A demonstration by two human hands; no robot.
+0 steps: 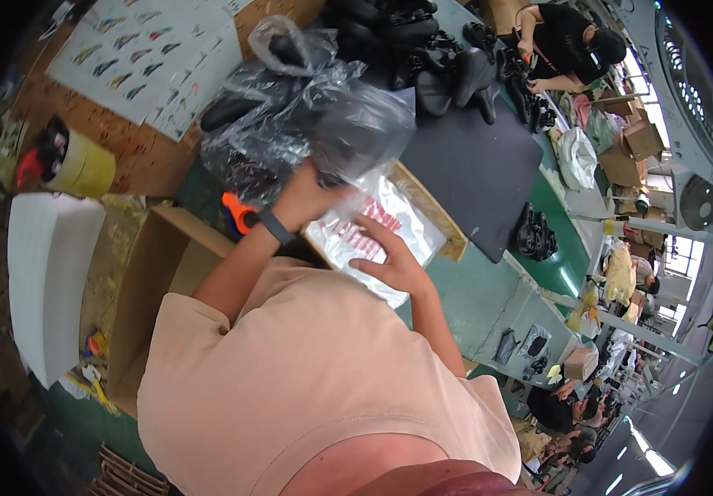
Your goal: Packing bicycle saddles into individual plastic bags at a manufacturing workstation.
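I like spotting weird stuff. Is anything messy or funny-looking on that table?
Nothing looks broken or spilled. The left hand lifts a crumpled clear plastic bag with something dark inside, while the right hand presses a flat stack of clear bags on the green table.

Left hand (311, 194) gripping crumpled clear bag (290, 107), right hand (389, 260) flat on plastic bag stack (385, 219), green table (476, 285)

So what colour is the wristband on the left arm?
Black wristband, clearest in the head view, just below the left hand.

two hands, left (311, 194) and right (389, 256), are showing, with one stack of clear bags (389, 223), one cardboard box (154, 273) and one tape roll (84, 165).
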